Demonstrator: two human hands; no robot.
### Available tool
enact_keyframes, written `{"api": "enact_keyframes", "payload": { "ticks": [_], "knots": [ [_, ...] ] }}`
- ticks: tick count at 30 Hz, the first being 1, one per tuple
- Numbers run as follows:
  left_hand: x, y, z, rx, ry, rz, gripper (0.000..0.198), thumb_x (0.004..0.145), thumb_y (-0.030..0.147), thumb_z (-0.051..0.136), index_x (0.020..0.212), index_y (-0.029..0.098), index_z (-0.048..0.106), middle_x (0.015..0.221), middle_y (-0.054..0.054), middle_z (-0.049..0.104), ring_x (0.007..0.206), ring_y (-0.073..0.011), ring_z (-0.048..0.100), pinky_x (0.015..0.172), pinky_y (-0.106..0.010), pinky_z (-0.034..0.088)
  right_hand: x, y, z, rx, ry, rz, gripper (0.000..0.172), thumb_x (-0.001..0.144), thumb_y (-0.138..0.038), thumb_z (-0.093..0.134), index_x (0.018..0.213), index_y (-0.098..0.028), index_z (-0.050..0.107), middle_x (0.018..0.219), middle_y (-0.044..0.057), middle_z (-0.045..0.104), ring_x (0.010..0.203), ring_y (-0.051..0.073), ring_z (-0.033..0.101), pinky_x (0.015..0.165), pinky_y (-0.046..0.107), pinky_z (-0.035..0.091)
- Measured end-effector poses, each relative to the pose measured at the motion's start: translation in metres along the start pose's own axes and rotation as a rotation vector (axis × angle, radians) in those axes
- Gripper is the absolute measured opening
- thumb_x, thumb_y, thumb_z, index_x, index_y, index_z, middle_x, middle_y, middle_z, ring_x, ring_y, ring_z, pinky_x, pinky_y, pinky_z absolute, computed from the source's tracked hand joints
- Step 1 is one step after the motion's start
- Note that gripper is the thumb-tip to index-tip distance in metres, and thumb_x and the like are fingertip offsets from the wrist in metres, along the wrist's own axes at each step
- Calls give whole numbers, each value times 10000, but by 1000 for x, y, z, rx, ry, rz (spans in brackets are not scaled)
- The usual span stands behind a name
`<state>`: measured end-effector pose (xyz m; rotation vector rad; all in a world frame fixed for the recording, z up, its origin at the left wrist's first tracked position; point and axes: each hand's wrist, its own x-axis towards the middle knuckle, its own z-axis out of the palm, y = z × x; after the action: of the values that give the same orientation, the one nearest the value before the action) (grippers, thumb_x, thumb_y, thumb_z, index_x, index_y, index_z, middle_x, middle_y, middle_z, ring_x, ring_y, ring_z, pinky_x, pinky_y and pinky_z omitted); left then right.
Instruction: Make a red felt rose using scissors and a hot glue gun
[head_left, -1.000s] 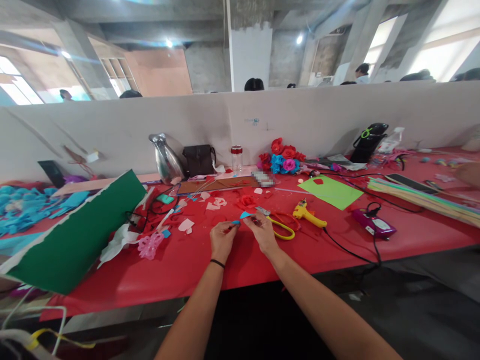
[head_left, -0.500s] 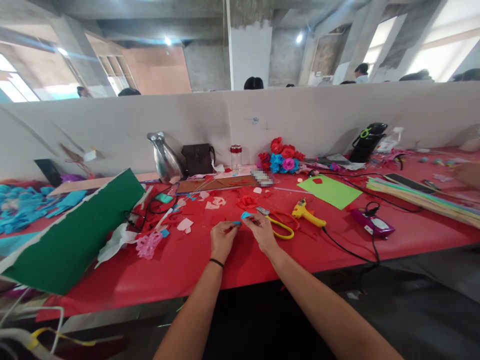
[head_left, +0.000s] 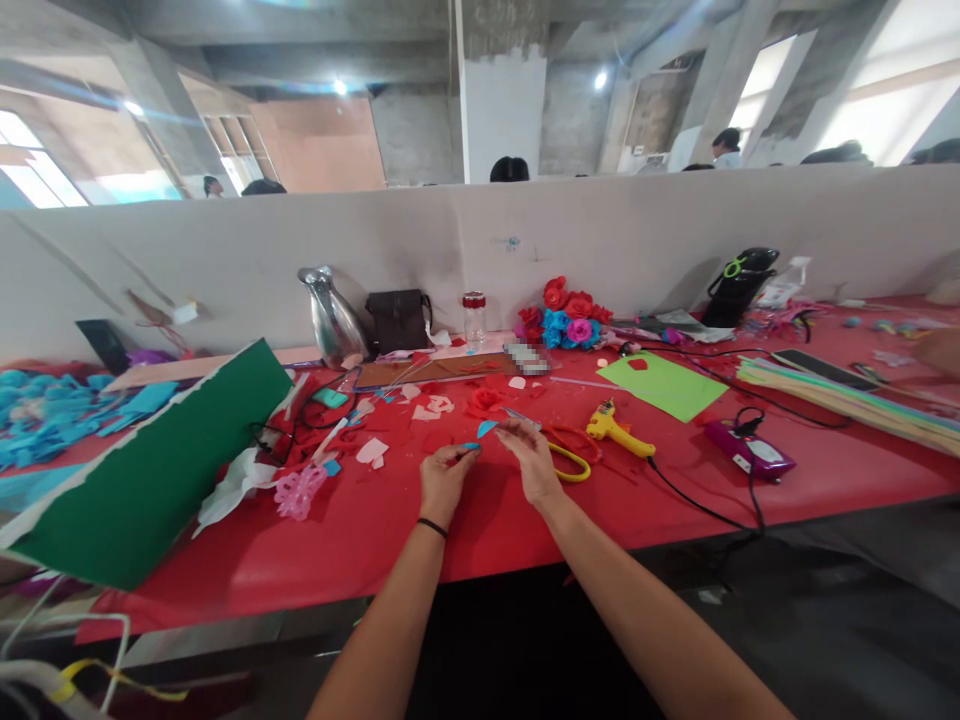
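Note:
My left hand (head_left: pixel 442 482), with a dark band at the wrist, pinches a small blue paper piece (head_left: pixel 470 446) between thumb and fingertips. Opposite it, my right hand (head_left: pixel 531 460) has a second blue scrap (head_left: pixel 487 428) at its fingertips, its fingers looser than the left's. A small gap separates the two hands above the red-covered table (head_left: pixel 337 545). Just right of my right hand lie yellow-handled scissors (head_left: pixel 571 465), partly hidden by it. A yellow glue gun (head_left: pixel 619 430) rests farther right.
A green board (head_left: pixel 165 470) leans at the left beside blue paper pieces (head_left: pixel 45 410). Behind are a metal jug (head_left: pixel 330 315), a glass jar (head_left: pixel 474 318) and paper flowers (head_left: pixel 574 318). A purple power box (head_left: pixel 750 450) and cords lie right, near a lime sheet (head_left: pixel 664 385).
My right hand has shifted slightly right, away from my left, and its fingers have loosened. The blue scrap now shows more beyond its fingertips. My left hand keeps its pinch.

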<state>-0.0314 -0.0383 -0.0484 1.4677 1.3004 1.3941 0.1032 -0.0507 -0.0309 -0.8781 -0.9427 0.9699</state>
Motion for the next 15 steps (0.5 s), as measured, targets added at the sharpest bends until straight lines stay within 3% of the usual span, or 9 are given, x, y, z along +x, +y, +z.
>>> {"api": "enact_keyframes", "payload": {
  "ticks": [15],
  "knots": [
    [0, -2, -1, -43, -15, -42, 123, 639, 289, 666, 655, 186, 732, 719, -41, 736, 698, -188, 656, 674, -291, 500, 10, 4, 7, -4, 86, 31, 153, 617, -344, 660, 624, -204, 599, 590, -31, 583, 606, 140, 511, 627, 276, 406]
  ]
}}
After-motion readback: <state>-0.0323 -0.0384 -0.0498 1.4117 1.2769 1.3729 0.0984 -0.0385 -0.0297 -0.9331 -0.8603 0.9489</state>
